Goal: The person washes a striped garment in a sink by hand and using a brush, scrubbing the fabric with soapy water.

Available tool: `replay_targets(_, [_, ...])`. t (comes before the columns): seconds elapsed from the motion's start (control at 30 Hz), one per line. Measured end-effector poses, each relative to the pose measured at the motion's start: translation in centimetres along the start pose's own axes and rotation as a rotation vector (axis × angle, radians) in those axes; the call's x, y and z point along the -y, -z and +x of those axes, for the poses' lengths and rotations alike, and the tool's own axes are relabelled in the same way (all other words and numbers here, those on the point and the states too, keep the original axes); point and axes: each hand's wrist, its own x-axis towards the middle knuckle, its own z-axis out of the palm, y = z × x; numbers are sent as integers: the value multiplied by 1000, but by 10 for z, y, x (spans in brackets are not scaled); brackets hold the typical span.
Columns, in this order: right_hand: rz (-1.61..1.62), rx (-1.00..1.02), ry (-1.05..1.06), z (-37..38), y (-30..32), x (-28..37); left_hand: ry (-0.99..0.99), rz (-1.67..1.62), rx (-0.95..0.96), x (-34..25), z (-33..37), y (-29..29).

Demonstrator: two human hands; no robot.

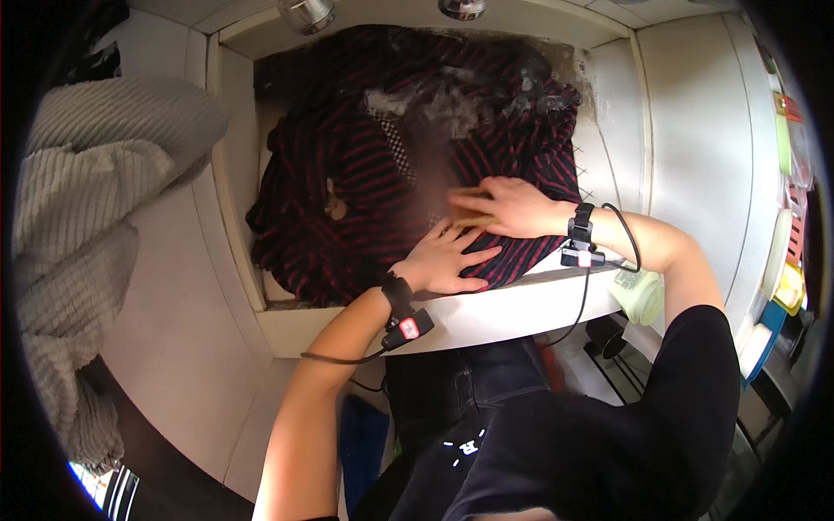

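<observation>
A dark garment with red stripes [321, 174] lies bunched and wet in a white-rimmed sink [452, 323], with whitish suds on its far part. A strip of black-and-white checked trim [395, 143] shows on it. My left hand [440, 259] rests on the near part of the cloth, fingers spread. Just to its right, my right hand [517, 208] grips a tan, wood-coloured scrubbing brush [469, 207] against the cloth. Motion blurs the brush, and its underside is hidden. A small tan round piece [336, 206] lies on the stripes at the left.
Two metal fittings [306, 14] jut over the sink's far edge. A grey ribbed cloth [95, 191] hangs at the left. Cables run from the straps on both my wrists. A pale green container [638, 293] stands beneath my right forearm; several household items line the right side.
</observation>
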Motion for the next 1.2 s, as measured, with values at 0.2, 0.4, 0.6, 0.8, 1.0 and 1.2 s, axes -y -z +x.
replay_targets(0.2, [-477,37,-880,-37,-6,-150,-33,10,-82,1,-1,-4])
replay_targets(0.4, [-149,-197,-1277,-38,-2,-165,-17,30,-51,-1,-1,-4])
replay_targets(0.6, [-100,28,-92,12,-22,-24,-13,76,-61,-1,2,-5])
replay_targets(0.8, [-564,-70,-848,-6,-1,-138,-14,57,-64,-3,0,-4])
replay_targets(1.0, [-38,-280,-1151,-25,-9,-169,-10,-154,-208,7,4,6])
replay_targets(1.2, [368,-142,-982,-51,-4,-84,362,209,-199,58,-2,21])
